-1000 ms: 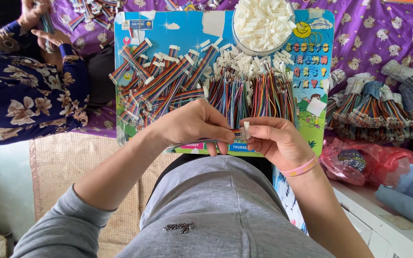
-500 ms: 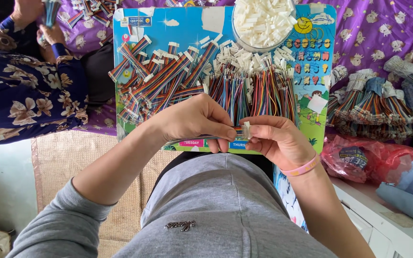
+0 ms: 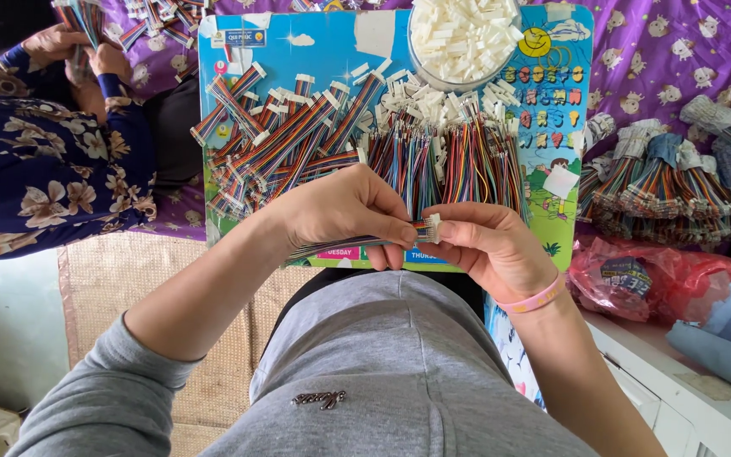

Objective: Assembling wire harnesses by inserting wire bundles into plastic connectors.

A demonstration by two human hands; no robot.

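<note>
Pinching the end of a flat ribbon of coloured wires [image 3: 340, 244], your left hand [image 3: 344, 211] has thumb and forefinger pressed together just behind the tip; the ribbon trails back under your palm toward the wrist. Your right hand [image 3: 486, 247] curls around a small white connector [image 3: 433, 227], held against the wire tips, so the two hands meet over the near edge of the blue board [image 3: 315, 38].

Risks, as judged from this view:
- The wire tips look fine and closely packed. If you skew the ribbon, a strand could bend or land in the wrong slot.
- Your grip sits very near the tip, so a slip could let the connector drop into your lap or the loose wire pile [image 3: 450, 161] behind.
- Your forearms hover just above the sorted bundles [image 3: 281, 144]; a careless sweep could mix them.
- The bowl of white connectors [image 3: 463, 38] sits at the far edge of the board and could tip if the board shifts.

Hard to make out:
- Whether the wires are already seated in the connector; your fingertips cover the joint.
- Your right fingers' exact hold.
- The other person [image 3: 35, 161] at left is cut off; their hands [image 3: 78, 46] hold more wires, detail unclear.
</note>
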